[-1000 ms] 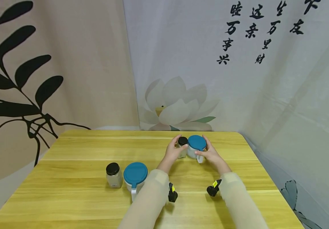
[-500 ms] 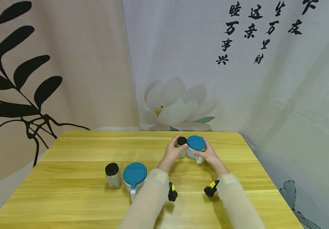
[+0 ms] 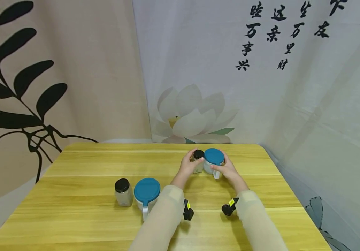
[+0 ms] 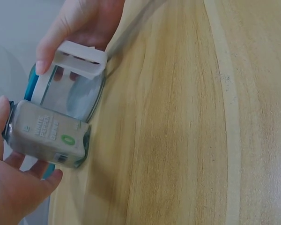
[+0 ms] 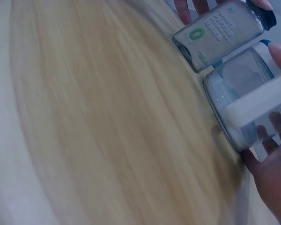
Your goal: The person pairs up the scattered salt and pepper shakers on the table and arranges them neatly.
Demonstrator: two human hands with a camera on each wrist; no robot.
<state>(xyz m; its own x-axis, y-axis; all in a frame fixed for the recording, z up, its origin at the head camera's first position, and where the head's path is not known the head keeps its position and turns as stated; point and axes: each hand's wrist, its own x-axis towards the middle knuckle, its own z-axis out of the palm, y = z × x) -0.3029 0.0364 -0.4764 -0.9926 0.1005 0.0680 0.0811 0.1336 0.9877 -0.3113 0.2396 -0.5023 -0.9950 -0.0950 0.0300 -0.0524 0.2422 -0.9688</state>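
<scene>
Near the far edge of the table, my left hand [image 3: 186, 166] holds a small glass pepper jar [image 4: 49, 133] with a black lid, thumb on one side and fingers on the other. Its label reads "white pepper" in the left wrist view. Right beside it, my right hand [image 3: 229, 170] grips a clear glass jar [image 5: 239, 82] with a blue lid [image 3: 214, 156] and a white handle [image 5: 260, 103] that points toward me. In the head view both jars stand upright, side by side, their lids nearly meeting.
Closer to me on the left stand a second black-lidded jar [image 3: 123, 195] and another blue-lidded jar [image 3: 147, 191] with a handle, the latter partly behind my left sleeve [image 3: 164, 216]. All are on a wooden table [image 3: 82, 209]. A printed cloth [image 3: 198, 76] hangs behind it.
The head view has shifted slightly, and my right forearm has drifted a little to the left. Both hands keep hold of the same jars, which have not visibly moved.
</scene>
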